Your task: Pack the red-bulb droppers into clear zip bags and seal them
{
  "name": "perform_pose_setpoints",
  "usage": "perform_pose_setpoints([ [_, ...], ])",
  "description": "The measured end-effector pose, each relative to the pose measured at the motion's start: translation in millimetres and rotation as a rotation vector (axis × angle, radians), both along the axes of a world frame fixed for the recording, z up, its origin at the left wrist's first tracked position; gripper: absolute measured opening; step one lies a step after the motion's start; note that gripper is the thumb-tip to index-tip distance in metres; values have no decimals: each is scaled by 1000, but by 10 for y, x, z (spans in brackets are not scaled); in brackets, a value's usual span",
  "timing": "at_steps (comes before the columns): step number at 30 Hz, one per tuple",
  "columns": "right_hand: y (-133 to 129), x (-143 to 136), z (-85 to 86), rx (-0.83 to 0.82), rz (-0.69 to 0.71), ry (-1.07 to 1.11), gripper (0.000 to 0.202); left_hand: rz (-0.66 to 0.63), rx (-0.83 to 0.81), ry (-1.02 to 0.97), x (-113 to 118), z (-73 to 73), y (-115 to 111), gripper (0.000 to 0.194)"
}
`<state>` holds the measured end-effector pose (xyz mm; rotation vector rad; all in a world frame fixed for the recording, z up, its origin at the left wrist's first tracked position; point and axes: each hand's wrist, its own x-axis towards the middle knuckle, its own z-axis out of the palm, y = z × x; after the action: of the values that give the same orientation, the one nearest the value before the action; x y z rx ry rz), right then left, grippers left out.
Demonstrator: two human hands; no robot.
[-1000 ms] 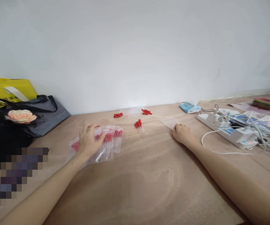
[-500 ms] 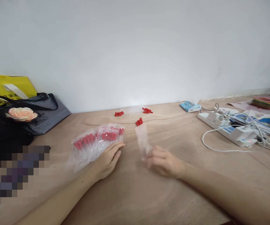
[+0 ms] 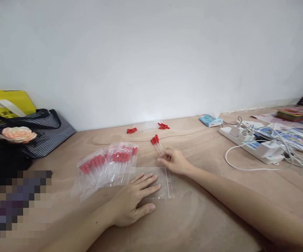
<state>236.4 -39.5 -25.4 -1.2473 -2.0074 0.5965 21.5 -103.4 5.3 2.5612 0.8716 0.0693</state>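
My left hand lies flat with its fingers spread, pressing a clear zip bag onto the table. The bag's zip strip points to the right, and no contents show in it. Beyond it, my right hand curls its fingers round the lower stems of several droppers with red bulbs. Their bulbs point away from me, and the stem ends are hidden by the fingers. Left of the bag, a fanned stack of filled zip bags holds more red-bulbed droppers, partly under the empty bag's edge.
Near the wall lie a left pile of red bulbs, a right pile and clear tubes. A blue packet and a power strip with loose cables stand right. A striped bag and yellow bag stand left.
The zip bag has gone from my right hand to the table under my left hand, which has left the filled bags and spread out. My right hand has moved forward to the droppers.
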Motion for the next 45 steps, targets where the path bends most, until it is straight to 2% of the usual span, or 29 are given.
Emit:
perform_pose_setpoints([
  [1,142,-57,7,43,-170,-72,26,1,0,-19,-4,-6,6,48],
  [2,279,-121,17,57,-299,-138,40,-1,0,-38,-10,-9,11,48],
  [3,406,-190,26,48,-382,-208,56,-4,-4,-50,-17,-10,13,48],
  [5,609,-327,46,-10,-471,-320,72,-1,-12,-55,-27,-5,11,48],
  [7,740,-441,64,-69,-484,-409,70,8,-13,-42,-34,2,9,50],
  [9,814,-507,75,-115,-450,-483,53,27,-1,-21,-43,-4,12,52],
  [11,850,-513,77,-144,-413,-530,39,55,15,-11,-53,-27,20,53],
  [13,854,-464,67,-157,-396,-550,34,83,33,-21,-62,-62,27,51],
  [16,780,-317,39,-164,-380,-567,34,130,64,-29,-62,-110,28,52],
  [20,535,-46,11,-166,-342,-563,30,168,94,-17,-14,-126,50,50],
  [25,266,287,14,-157,-296,-474,33,205,152,26,88,-133,154,49],
  [28,259,428,1,-138,-257,-296,37,207,186,22,118,-146,194,48],
  [32,349,537,-72,-116,-229,-131,26,130,168,9,104,-136,187,44],
  [40,435,578,-299,-120,-303,136,30,135,148,6,92,-120,183,43],
  [45,444,586,-333,-64,-423,293,31,129,150,32,93,-90,183,43],
])
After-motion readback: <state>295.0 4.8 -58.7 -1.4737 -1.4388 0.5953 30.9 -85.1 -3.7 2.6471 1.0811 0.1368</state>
